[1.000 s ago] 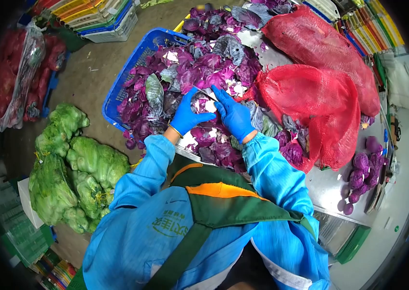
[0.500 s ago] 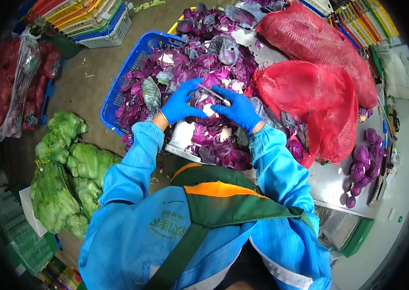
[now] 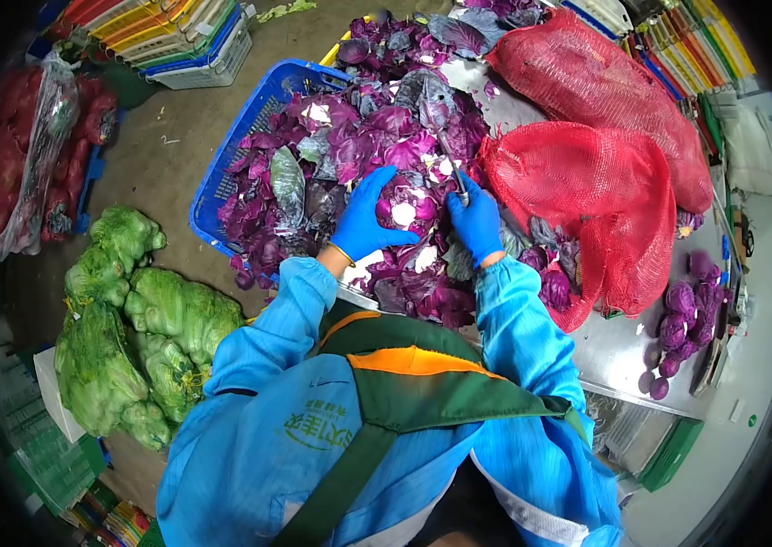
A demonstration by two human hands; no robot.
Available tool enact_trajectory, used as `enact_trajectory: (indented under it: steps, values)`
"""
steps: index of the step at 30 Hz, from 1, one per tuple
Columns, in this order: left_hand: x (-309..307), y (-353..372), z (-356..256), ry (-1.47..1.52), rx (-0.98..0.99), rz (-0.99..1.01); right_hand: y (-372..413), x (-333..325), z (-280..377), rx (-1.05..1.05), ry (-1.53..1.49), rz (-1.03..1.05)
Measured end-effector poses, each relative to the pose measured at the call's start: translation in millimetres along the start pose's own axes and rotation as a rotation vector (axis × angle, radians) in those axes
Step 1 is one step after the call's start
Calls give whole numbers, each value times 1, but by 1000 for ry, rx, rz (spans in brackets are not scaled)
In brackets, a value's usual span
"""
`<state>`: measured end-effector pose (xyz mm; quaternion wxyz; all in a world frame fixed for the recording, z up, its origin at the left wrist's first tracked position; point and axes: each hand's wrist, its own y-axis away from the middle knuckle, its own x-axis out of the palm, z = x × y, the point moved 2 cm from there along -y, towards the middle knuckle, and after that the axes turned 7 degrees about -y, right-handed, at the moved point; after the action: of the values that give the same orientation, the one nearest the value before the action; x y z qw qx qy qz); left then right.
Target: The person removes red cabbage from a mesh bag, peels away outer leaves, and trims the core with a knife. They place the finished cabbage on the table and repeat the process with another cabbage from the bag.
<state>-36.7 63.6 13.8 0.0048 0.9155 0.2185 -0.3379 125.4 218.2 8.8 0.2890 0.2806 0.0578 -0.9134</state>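
Note:
My left hand (image 3: 366, 221), in a blue glove, curls round the left side of a red cabbage (image 3: 415, 199) whose pale cut stem end faces up. My right hand (image 3: 476, 221), also gloved in blue, grips a knife (image 3: 450, 157) by its handle. The blade points up and away from me, to the right of the cabbage and apart from it. Purple leaves (image 3: 340, 137) and pale trimmings lie heaped around both hands. Beyond them, a blue basket (image 3: 222, 169) is piled with more leaves.
An open red mesh sack (image 3: 577, 173) lies on the metal table (image 3: 618, 351) to my right, with a fuller sack (image 3: 595, 77) behind. Several small red cabbages (image 3: 682, 314) rest at the table's right. Bagged green vegetables (image 3: 121, 356) and stacked crates (image 3: 176, 41) stand to the left.
The knife has swung from crossing above the cabbage to pointing upward at its right. My hands have moved apart and slightly nearer to me, and the cabbage's cut end now shows.

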Motion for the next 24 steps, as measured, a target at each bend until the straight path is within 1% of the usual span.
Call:
enact_trajectory:
  steps: [1,2,4,5,6,7,8,9,10,12,13,14,15,16,17,18,20,21,22,23,24]
  values:
    - [0,-2,4,53,-11,12,11,-13,37,-63,74,144]
    - [0,-2,8,106,-25,26,13,-9,36,-57,72,145]
    - [-2,-4,7,96,-37,45,17,-5,43,-467,120,133]
    - [-2,-7,6,76,-18,76,17,-4,44,-460,86,234]
    - [-3,-9,4,55,-3,103,15,-3,43,-461,86,231]
    - [-1,-11,4,-6,42,103,11,2,40,-397,174,286]
    - [0,-12,4,-10,42,103,9,7,38,-334,260,341]
    - [0,-12,2,18,14,95,9,4,45,-322,142,276]
    - [1,-13,1,48,-13,88,6,7,40,-320,141,276]
    - [0,-16,-3,23,3,87,-7,9,24,-85,-5,111]
    - [-1,-17,-3,25,14,109,-10,8,21,-82,-47,42]
    - [-2,-18,-3,28,24,134,-13,9,17,-78,-48,34]
    - [-5,-16,-1,30,29,138,-17,11,7,-40,-60,-30]
    - [-8,-14,2,22,118,176,-19,15,-7,-5,-72,-92]
    - [-14,-14,3,5,210,207,-19,27,-43,-1,37,-162]
    - [-18,-11,0,-56,216,186,-17,23,-38,-5,35,-157]
    - [-24,0,-4,-53,102,31,-2,15,-24,240,-195,-18]
    - [-29,8,-5,-150,45,-8,3,17,-37,169,-135,-31]
    - [-33,14,-4,-243,-10,-50,12,14,-30,165,-131,-36]
    - [-25,22,11,-244,51,-65,26,15,-25,243,-192,-47]
    - [-20,24,3,-240,39,-65,39,16,-22,325,-252,-49]
